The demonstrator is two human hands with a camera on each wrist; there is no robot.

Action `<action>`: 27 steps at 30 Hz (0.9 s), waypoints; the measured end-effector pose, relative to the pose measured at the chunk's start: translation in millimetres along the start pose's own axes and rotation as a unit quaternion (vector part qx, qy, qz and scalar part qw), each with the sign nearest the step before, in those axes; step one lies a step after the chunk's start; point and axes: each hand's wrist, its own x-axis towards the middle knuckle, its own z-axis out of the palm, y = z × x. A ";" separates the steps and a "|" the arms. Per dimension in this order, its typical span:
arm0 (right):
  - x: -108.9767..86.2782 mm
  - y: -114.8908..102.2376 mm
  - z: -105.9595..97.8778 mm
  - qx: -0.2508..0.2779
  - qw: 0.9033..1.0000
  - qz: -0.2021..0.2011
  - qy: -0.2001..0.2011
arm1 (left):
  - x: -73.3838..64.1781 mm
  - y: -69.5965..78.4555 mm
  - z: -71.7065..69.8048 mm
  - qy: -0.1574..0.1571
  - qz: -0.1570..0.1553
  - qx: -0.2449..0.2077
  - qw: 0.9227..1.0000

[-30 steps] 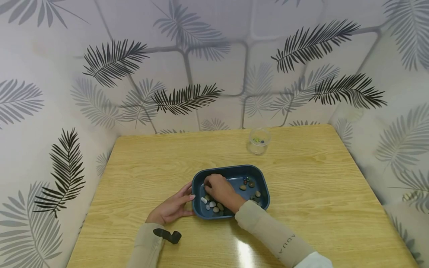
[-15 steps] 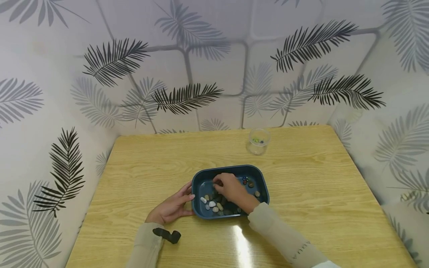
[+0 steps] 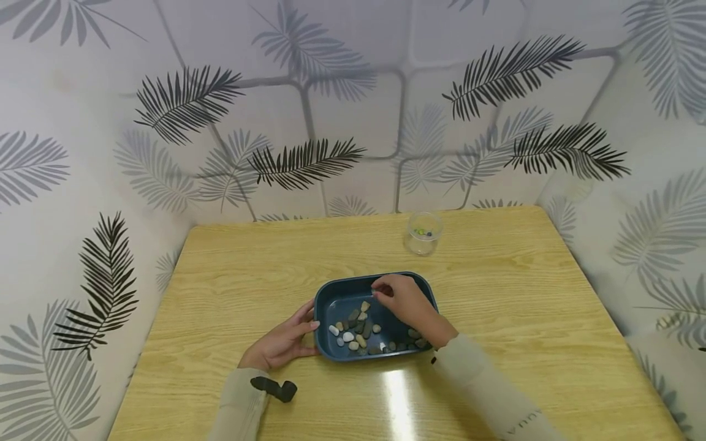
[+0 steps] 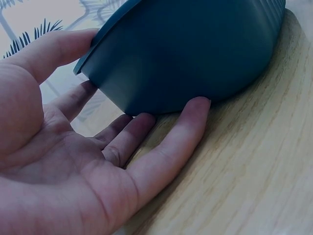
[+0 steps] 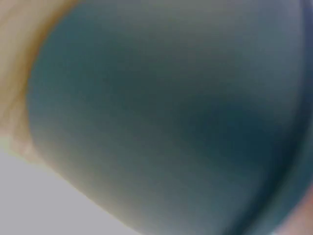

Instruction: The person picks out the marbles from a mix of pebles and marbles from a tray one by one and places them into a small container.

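In the head view, a dark blue rectangular basin with rounded corners stands on the table, holding several pebbles. My left hand is at the basin's left end, its thumb at the rim. The left wrist view has the fingertips of that hand touching the outer wall, fingers extended. My right hand reaches into the right half of the basin, thumb and forefinger close together; whether something is between them cannot be made out. The right wrist view is blurred, filled mostly by the basin's outer wall.
Behind the basin, toward the back of the table, stands a clear round container with a few small green and dark beads inside. The wooden table meets a leaf-patterned backdrop at its back and sides.
My right hand has moved rightward inside the basin, uncovering pebbles on the left side and covering the small coloured pieces at the right. The left hand stays in place.
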 end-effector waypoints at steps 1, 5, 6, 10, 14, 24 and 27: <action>0.0 1.1 -3.7 0.001 1.000 0.002 0.003 | -0.2 0.1 0.1 0.000 0.000 0.001 1.000; 1.2 6.8 -18.9 0.001 1.000 0.009 0.013 | -0.7 0.0 0.1 -0.004 0.004 0.002 1.000; 1.8 8.5 -22.8 -0.002 1.000 0.009 0.015 | -0.7 0.0 0.1 -0.005 0.006 0.001 1.000; 4.4 16.3 -39.2 -0.003 1.000 0.002 0.026 | -0.5 0.0 0.3 -0.008 0.005 -0.003 1.000; 8.0 25.4 -55.5 -0.015 0.999 0.000 0.040 | -0.2 -0.7 0.5 -0.009 0.010 -0.003 1.000; 15.3 48.6 -85.5 -0.033 0.998 0.031 0.041 | -0.2 -0.7 0.1 -0.009 0.010 -0.002 1.000; 19.1 54.9 -90.8 -0.043 0.997 0.036 0.048 | -0.4 -0.5 0.3 -0.013 0.013 -0.002 1.000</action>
